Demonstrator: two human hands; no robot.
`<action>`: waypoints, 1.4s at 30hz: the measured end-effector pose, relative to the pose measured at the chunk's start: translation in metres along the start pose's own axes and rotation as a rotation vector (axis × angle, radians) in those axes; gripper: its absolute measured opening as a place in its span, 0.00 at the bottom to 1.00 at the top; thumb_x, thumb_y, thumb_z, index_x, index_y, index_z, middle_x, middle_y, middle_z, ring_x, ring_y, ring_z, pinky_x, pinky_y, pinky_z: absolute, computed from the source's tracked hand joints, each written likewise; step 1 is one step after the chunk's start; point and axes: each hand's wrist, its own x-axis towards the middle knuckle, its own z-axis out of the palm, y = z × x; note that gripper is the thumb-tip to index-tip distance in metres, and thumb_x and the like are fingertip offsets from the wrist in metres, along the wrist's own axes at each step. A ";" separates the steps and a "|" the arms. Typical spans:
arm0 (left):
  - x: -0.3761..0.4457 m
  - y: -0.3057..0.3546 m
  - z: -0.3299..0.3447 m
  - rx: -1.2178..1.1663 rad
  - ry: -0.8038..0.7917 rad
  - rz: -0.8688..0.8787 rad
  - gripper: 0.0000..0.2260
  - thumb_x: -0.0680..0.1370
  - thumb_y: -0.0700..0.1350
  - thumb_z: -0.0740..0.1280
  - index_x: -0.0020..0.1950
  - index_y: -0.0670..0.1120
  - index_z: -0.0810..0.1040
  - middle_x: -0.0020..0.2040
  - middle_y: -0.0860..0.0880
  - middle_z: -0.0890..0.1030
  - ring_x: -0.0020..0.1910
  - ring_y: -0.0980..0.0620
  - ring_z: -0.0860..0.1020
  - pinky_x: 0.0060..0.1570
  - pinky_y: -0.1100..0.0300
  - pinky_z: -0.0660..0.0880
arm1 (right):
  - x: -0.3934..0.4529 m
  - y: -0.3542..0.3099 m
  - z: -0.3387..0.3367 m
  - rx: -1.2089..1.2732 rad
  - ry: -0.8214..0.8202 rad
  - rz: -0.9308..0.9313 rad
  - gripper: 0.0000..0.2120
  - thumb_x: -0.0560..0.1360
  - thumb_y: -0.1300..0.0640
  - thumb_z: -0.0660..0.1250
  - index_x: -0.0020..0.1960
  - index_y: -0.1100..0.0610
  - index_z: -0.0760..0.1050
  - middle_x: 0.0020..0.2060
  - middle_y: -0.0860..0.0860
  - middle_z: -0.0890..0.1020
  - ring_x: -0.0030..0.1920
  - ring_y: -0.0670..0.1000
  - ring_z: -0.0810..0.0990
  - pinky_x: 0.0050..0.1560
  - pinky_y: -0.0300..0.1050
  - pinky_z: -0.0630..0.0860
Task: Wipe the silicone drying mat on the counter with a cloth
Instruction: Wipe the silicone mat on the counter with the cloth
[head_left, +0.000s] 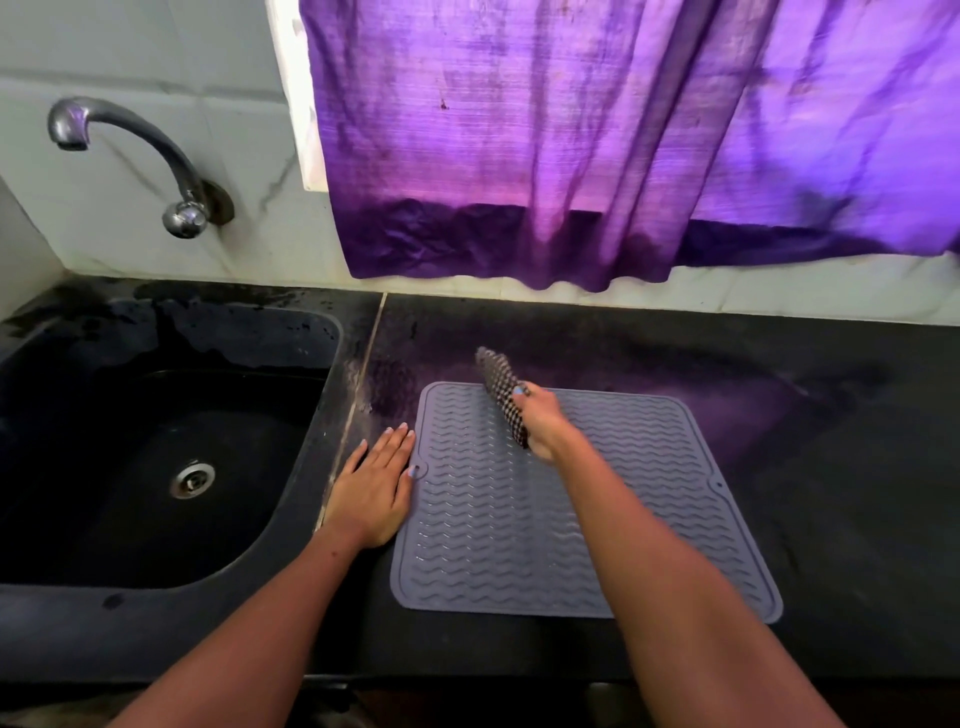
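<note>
the right hand (540, 421) is gripping a bunched checkered cloth (500, 391) at the far edge of the grey silicone mat (519, 519) lying on the black counter (831, 467), while the left hand (375, 483), fingers straight, is pressing only its left rim, so a hard stroke is likely risking the mat sliding or buckling.

Grey silicone drying mat (519, 519) flat on dark table (831, 467), right hand (540, 423) gripping checked cloth (498, 387) over its far edge, left hand (376, 486) flat beside it, thumb touching the mat's left edge, sink (156, 441) left.
</note>
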 end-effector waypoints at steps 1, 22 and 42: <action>0.000 0.000 0.000 0.000 -0.002 0.000 0.36 0.70 0.58 0.29 0.76 0.48 0.46 0.77 0.55 0.47 0.72 0.63 0.39 0.73 0.57 0.40 | 0.005 -0.002 -0.005 0.164 0.063 0.046 0.16 0.80 0.64 0.54 0.67 0.61 0.70 0.61 0.58 0.77 0.51 0.53 0.77 0.47 0.43 0.74; 0.000 -0.002 0.003 -0.018 0.020 0.001 0.35 0.71 0.59 0.31 0.76 0.48 0.50 0.77 0.54 0.50 0.72 0.62 0.43 0.73 0.58 0.41 | -0.004 0.030 -0.018 -1.035 -0.065 -0.273 0.27 0.80 0.62 0.55 0.76 0.56 0.52 0.77 0.56 0.50 0.76 0.56 0.51 0.76 0.49 0.51; 0.001 -0.006 0.006 -0.023 0.018 0.013 0.34 0.73 0.60 0.33 0.76 0.48 0.51 0.76 0.54 0.51 0.73 0.62 0.45 0.74 0.57 0.43 | -0.005 0.056 -0.044 -1.240 0.151 -0.351 0.32 0.77 0.69 0.53 0.77 0.55 0.45 0.77 0.56 0.47 0.77 0.53 0.46 0.76 0.47 0.44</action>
